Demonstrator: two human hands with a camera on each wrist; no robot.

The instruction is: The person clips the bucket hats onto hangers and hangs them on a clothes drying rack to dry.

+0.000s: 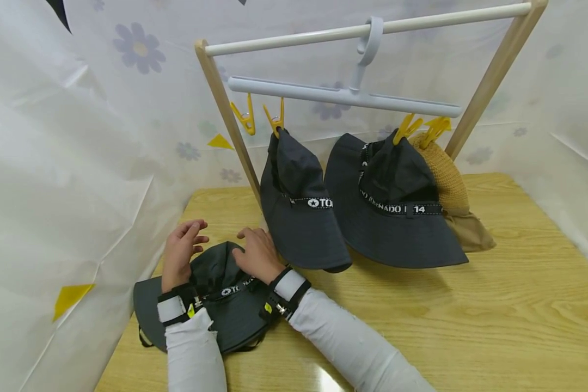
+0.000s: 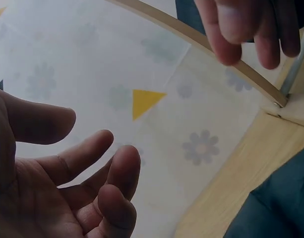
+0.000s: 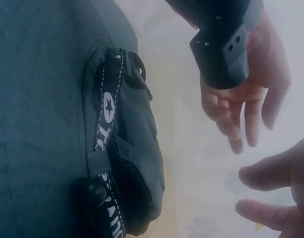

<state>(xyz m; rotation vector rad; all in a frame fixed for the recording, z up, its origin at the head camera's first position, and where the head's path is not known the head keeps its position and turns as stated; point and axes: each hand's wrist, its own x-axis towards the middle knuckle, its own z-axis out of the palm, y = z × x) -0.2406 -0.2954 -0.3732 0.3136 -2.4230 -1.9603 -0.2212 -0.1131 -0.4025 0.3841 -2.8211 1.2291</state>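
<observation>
A dark bucket hat [image 1: 235, 313] with a black lettered band lies brim down on the table at the front left. Over the left side of its crown my left hand [image 1: 180, 253] is raised, fingers apart and loosely bent, holding nothing. My right hand [image 1: 259, 256] hovers at the crown's right side, fingers relaxed; the right wrist view shows its thumb and finger [image 3: 271, 215] apart with nothing between them. Just behind that hand hangs another dark hat [image 1: 299, 228], its crown caught by a yellow clip [image 1: 276, 121].
A pale hanger [image 1: 345, 97] hangs from the white bar [image 1: 294, 37] of a wooden-legged rack. On its right hang a dark lettered hat [image 1: 397, 234] and a tan hat [image 1: 448, 182] in yellow clips. An unused yellow clip [image 1: 246, 117] dangles at the left end.
</observation>
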